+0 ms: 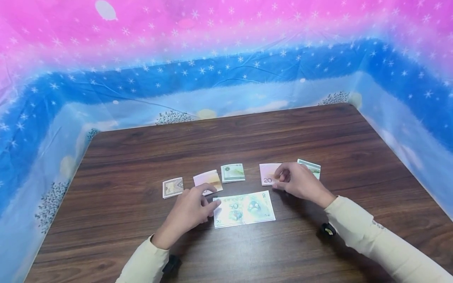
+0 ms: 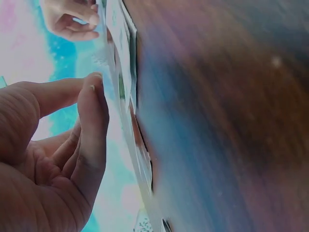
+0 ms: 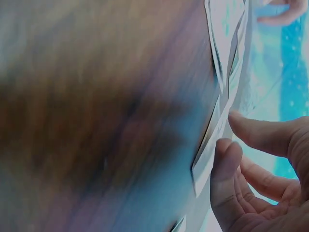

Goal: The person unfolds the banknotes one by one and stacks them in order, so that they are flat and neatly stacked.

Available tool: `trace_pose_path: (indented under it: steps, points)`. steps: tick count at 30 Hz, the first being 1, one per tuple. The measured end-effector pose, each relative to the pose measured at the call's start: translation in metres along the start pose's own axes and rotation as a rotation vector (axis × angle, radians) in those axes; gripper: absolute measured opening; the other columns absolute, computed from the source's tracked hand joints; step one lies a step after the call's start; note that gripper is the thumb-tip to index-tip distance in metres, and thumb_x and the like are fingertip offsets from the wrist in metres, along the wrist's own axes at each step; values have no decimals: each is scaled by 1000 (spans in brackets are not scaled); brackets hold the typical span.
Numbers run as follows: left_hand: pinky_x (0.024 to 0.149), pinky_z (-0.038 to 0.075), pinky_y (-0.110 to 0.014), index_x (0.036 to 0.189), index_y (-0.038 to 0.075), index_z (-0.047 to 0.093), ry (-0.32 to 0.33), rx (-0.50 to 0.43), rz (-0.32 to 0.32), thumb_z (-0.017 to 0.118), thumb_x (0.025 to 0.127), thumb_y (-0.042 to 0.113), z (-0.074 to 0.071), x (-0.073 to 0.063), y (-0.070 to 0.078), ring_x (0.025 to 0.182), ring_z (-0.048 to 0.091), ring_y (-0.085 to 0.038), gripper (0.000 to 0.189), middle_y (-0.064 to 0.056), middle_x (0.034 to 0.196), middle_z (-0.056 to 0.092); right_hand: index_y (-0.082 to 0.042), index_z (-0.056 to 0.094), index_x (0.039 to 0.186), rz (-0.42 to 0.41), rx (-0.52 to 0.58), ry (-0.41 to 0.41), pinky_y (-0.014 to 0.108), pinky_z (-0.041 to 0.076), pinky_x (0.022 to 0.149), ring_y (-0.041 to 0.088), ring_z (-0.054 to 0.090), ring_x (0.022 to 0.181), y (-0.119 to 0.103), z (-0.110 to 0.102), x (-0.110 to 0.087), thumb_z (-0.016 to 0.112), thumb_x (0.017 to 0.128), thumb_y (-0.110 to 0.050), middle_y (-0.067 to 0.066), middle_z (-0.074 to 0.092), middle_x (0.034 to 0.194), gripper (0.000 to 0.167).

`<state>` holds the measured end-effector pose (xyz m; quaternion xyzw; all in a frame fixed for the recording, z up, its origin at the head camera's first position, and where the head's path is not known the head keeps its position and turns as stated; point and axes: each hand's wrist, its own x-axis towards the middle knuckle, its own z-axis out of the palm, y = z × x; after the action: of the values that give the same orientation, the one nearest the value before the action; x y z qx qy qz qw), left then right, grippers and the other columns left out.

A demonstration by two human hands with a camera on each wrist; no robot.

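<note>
A pale green banknote marked 50 (image 1: 244, 220) lies flat in front, with layered edges. At its left end is my left hand (image 1: 189, 208), thumb near the corner and index finger over a folded pink-and-yellow banknote (image 1: 205, 179). That hand holds nothing; its fingers are loosely bent. My right hand (image 1: 304, 182) hovers at a pinkish banknote marked 20 (image 1: 267, 171), covering its right part. In the right wrist view a gap shows between thumb and index fingertip (image 3: 227, 152), close over the banknotes. Behind that hand lies a green banknote (image 1: 312, 169), partly hidden.
A folded brown banknote (image 1: 173, 188) lies at the left of the row, and a folded green one (image 1: 233, 173) sits near its middle. All are on a dark wooden table (image 1: 159, 149). A pink and blue snowflake cloth (image 1: 226, 59) surrounds the table's far and side edges.
</note>
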<state>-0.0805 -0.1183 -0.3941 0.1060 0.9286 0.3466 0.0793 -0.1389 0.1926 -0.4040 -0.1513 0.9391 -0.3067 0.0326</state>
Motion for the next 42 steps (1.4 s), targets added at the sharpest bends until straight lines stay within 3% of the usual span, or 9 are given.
trace_pose_path:
  steps: [5,13,22,29,33,36,42]
  points:
    - [40,46,-28,118,6,67,-7,-23,0,76,92,15,-2,0,-1,40,55,-5,29,6,55,62,3,71,105,39,-30,6,39,51,73,19,62,77,11,-4,13,86,82,-16,7,69,85,33]
    - [42,47,-28,117,7,68,-18,-48,15,75,93,15,-2,-1,-1,44,58,-6,26,6,60,66,10,64,120,72,-98,-46,50,48,88,31,54,99,14,-5,24,89,79,-22,20,65,108,57]
    - [43,48,-28,118,6,68,-27,-64,17,75,93,15,-4,-1,-1,45,60,-8,27,5,62,67,9,62,118,115,-109,-67,50,48,89,31,52,101,15,-5,27,92,75,-23,21,61,111,61]
    - [45,47,-27,117,6,68,-25,-60,26,75,93,14,-4,0,-1,46,60,-7,27,5,62,67,3,59,113,149,-36,-25,42,48,73,27,57,80,15,-7,29,85,82,-14,15,63,94,44]
    - [49,50,-27,115,6,69,-26,-101,25,74,93,14,-4,0,0,49,62,-8,24,4,67,70,1,62,107,141,8,18,44,49,75,26,60,81,15,-9,29,77,87,-9,13,65,91,27]
    - [52,53,-27,113,4,69,-26,-172,29,73,93,13,-4,-1,1,54,67,-12,22,-1,74,74,2,62,107,152,73,25,43,53,75,26,63,80,12,-13,28,72,90,-5,14,64,93,22]
    - [63,59,-27,112,-3,69,-51,-386,39,72,94,9,3,-1,1,70,74,-21,22,-15,90,76,6,59,110,170,257,16,36,61,60,18,65,64,2,-21,26,69,91,3,15,59,89,22]
